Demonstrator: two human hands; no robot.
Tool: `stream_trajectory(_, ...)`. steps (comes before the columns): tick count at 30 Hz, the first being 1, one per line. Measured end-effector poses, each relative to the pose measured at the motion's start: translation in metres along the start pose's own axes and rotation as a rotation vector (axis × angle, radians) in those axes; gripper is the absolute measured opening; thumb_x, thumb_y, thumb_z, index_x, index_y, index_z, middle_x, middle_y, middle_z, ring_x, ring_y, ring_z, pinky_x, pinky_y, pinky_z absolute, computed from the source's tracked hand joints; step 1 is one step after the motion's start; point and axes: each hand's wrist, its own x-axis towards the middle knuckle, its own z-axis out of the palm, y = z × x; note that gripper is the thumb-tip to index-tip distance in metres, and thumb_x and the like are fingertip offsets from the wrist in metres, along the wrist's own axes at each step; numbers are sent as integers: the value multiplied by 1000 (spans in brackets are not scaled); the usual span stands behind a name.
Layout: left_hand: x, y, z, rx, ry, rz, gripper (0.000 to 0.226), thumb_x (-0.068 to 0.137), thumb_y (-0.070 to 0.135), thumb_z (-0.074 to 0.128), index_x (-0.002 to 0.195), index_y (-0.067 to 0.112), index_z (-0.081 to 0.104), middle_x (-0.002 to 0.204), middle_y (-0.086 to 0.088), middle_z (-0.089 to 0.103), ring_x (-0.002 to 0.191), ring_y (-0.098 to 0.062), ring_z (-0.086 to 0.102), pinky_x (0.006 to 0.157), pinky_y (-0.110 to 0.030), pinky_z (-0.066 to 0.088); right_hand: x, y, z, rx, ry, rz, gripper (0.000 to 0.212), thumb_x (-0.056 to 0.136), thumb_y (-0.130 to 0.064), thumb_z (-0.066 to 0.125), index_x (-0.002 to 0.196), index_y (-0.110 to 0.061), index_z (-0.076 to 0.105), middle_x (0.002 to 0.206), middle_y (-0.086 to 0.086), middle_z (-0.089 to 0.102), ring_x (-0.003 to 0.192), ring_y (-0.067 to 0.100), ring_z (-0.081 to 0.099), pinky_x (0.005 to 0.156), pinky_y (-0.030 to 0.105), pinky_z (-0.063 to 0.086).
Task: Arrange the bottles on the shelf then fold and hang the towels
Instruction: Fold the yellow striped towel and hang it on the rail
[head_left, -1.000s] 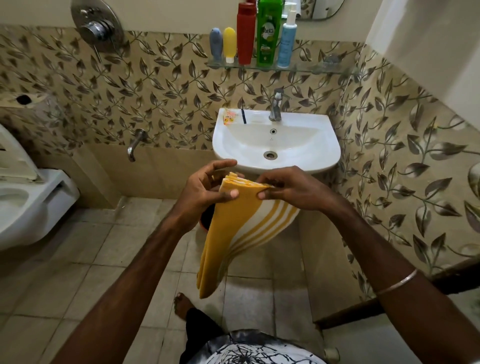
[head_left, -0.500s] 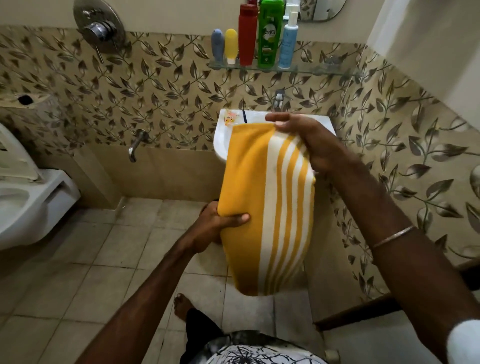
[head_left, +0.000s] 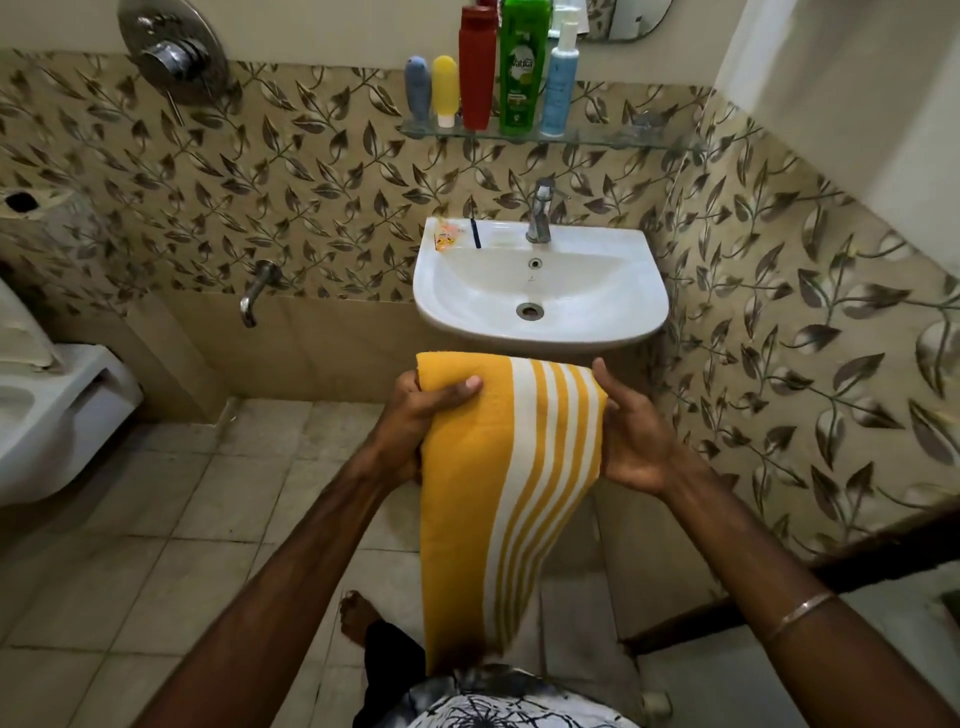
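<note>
Now the bottles (head_left: 497, 78) stand in a row on the shelf (head_left: 613, 139), so it is folding time. Both the left hand (head_left: 415, 423) and right hand (head_left: 631, 439) grip the yellow towel (head_left: 511, 467) below the sink's (head_left: 540, 291) front edge. Next, it needs hanging.

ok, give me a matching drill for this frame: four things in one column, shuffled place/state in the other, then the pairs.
Things
1. yellow striped towel
2. green bottle
3. tap
4. orange sachet

Place or state
A. stands on the glass shelf between the red bottle and the pale blue pump bottle
B. lies on the sink rim, back left corner
C. held at its top edge by the left hand and the right hand, hanging down below the sink
D. stands at the back of the sink, centre

Pairs: 1-C, 2-A, 3-D, 4-B
</note>
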Motion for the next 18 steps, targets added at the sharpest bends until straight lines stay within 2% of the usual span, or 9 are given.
stream_trajectory(1,-1,1,-1,0,-1,3,37,83,16,74,118,13,65,113,-9,74,105,-30,71,80,-42,61,-1,1,-1,-12,-20,-5,69,72,-70,73,113,-14,76,108,12,68,98,27,66,89,41,53)
stream_trajectory(3,-1,2,-4,-7,5,19,51,79,20,81,125,11,61,117,-11,73,106,-30,71,81,-43,60,-2,3,-2,-1,-83,4,77,65,-68,81,116,-11,72,102,12,64,94,26,64,82,39,57)
stream_trajectory(6,-1,6,-11,-22,18,17,81,63,31,85,134,8,55,123,-13,70,111,-33,68,82,-44,60,-2,2,-1,-105,-150,-24,65,68,-46,89,117,-6,71,113,19,66,103,31,68,84,39,60)
stream_trajectory(9,-6,9,-16,-65,-57,-19,91,55,36,92,133,8,56,123,-15,69,110,-34,68,81,-43,59,-1,-5,9,-197,-154,-79,56,73,-33,84,121,-7,70,129,16,67,116,29,67,89,39,59)
stream_trajectory(12,-9,4,-24,-135,-155,-43,99,43,46,96,128,11,58,120,-13,72,107,-32,70,81,-43,60,2,-14,19,-187,-128,-134,56,71,-35,86,118,-8,72,125,13,70,114,27,69,87,39,59)
stream_trajectory(15,-11,-9,-29,-144,-202,-124,118,31,57,97,131,13,53,118,-9,73,105,-28,71,79,-42,61,4,-24,27,-193,-100,-184,39,73,-33,78,106,-12,79,116,10,75,106,22,73,84,34,60)
stream_trajectory(18,-14,-24,-33,-117,-301,-202,115,29,68,92,129,22,61,117,-2,74,106,-23,71,79,-41,60,4,-38,32,-167,-48,-234,33,83,-31,65,108,-12,76,115,10,75,104,21,73,83,33,61)
